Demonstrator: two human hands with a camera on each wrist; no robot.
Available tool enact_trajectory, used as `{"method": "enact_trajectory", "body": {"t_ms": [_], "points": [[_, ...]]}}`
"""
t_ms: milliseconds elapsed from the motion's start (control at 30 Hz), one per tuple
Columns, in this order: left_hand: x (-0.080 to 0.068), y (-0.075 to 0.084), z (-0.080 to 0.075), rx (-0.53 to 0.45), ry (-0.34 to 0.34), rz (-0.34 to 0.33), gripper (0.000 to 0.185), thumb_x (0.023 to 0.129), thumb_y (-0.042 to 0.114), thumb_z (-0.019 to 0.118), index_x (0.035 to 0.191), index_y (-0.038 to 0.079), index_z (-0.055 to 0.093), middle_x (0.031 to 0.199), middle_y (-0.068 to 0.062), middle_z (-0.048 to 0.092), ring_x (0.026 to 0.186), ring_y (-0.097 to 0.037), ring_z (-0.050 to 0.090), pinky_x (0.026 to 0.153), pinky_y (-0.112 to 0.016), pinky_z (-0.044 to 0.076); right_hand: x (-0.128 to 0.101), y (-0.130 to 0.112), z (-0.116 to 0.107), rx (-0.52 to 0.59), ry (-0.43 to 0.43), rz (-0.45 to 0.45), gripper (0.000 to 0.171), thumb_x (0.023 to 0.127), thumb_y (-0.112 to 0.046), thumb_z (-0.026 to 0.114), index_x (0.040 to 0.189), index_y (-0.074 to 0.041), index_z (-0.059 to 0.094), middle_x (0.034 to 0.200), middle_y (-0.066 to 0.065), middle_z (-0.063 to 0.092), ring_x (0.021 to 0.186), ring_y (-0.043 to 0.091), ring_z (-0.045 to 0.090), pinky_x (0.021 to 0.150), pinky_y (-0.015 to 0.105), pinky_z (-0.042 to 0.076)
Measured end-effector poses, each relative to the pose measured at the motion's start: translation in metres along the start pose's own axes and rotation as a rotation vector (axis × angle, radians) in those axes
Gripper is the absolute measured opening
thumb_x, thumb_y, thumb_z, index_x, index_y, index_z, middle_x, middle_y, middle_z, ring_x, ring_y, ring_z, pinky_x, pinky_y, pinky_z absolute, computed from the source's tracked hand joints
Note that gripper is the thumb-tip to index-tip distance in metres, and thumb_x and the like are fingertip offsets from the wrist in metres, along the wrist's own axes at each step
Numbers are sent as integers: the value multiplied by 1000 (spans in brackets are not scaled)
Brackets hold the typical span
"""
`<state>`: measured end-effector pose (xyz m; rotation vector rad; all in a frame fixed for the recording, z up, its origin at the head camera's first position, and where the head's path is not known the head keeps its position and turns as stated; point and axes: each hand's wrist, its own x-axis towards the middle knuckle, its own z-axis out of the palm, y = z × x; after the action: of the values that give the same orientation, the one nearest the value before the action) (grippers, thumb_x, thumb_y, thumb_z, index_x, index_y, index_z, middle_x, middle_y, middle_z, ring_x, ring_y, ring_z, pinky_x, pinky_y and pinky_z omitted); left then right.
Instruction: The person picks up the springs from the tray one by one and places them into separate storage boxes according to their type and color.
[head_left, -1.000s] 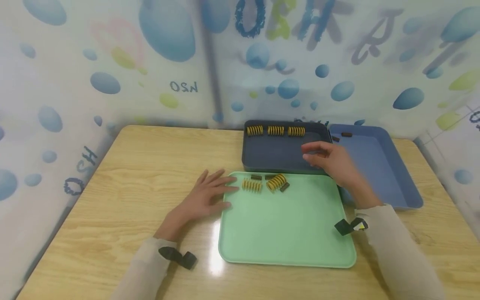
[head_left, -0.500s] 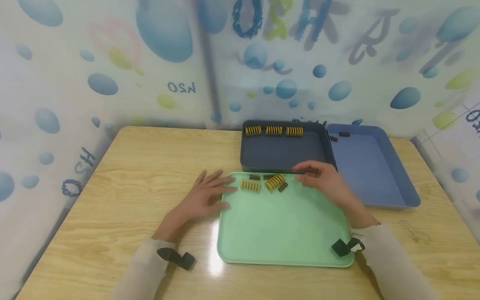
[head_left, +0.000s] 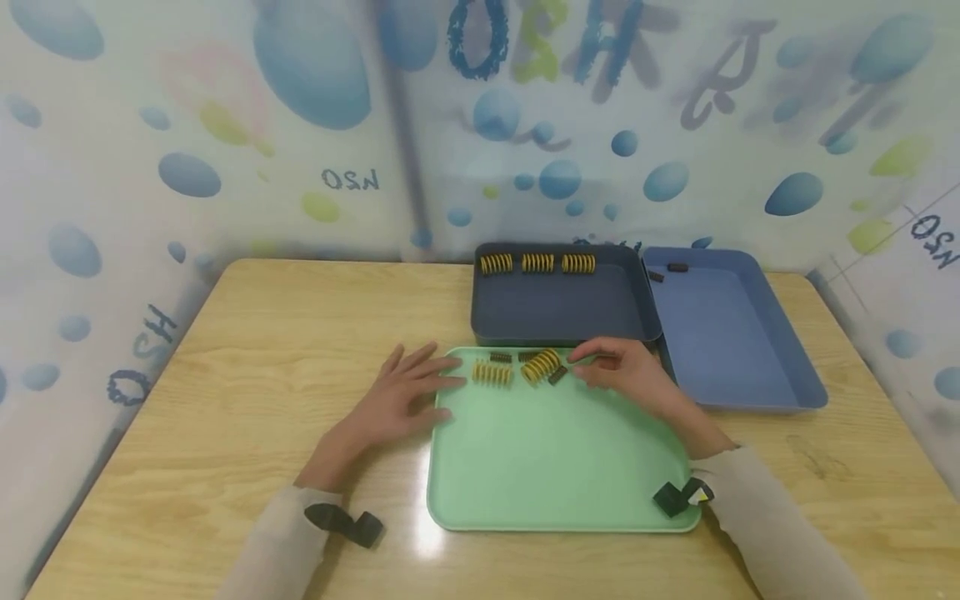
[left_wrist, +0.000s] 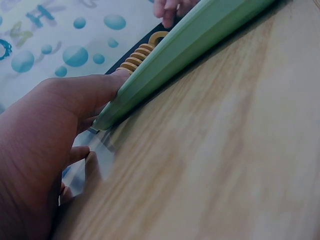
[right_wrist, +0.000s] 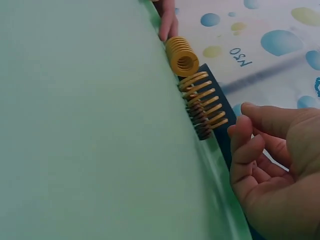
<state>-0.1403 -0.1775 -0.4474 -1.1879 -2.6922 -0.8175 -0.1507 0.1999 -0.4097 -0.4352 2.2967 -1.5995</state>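
Head view, starting at the left: the left hand (head_left: 397, 402) lies flat on the table (head_left: 225, 400), fingers straight, tips touching the left rim of the green tray (head_left: 555, 467), steadying it by the look of things. Moving right, two yellow springs (head_left: 491, 373) and a few small dark springs (head_left: 557, 375) lie along the tray's far edge. Right beside them, the right hand (head_left: 626, 373) hovers low, fingers loosely curled, holding nothing; the right wrist view shows an empty palm next to the angled yellow spring (right_wrist: 204, 102). My read: this is the reach in a sorting job. Three yellow springs (head_left: 537, 263) already sit in the dark grey bin (head_left: 558, 312), two dark pieces (head_left: 677, 267) in the blue bin (head_left: 735, 350). The next move calls for a neat pinch on a single spring without rolling its neighbours.
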Motion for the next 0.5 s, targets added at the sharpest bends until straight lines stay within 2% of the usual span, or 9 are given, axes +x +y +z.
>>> {"method": "enact_trajectory", "body": {"t_ms": [167, 500], "points": [[-1, 0, 1, -3, 3, 3, 45, 91, 43, 60, 131, 22, 60, 146, 1, 45, 140, -37, 23, 108, -65, 2, 1, 6, 5, -12, -18, 8, 31, 89, -23, 70, 115, -7, 66, 112, 13, 64, 81, 27, 66, 70, 39, 54], [-1, 1, 0, -12, 6, 2, 45, 91, 44, 59, 131, 21, 60, 146, 0, 45, 140, -37, 23, 108, -65, 2, 2, 11, 8, -50, 53, -37, 28, 89, -17, 70, 115, -8, 67, 100, 11, 69, 74, 26, 66, 61, 32, 52]]}}
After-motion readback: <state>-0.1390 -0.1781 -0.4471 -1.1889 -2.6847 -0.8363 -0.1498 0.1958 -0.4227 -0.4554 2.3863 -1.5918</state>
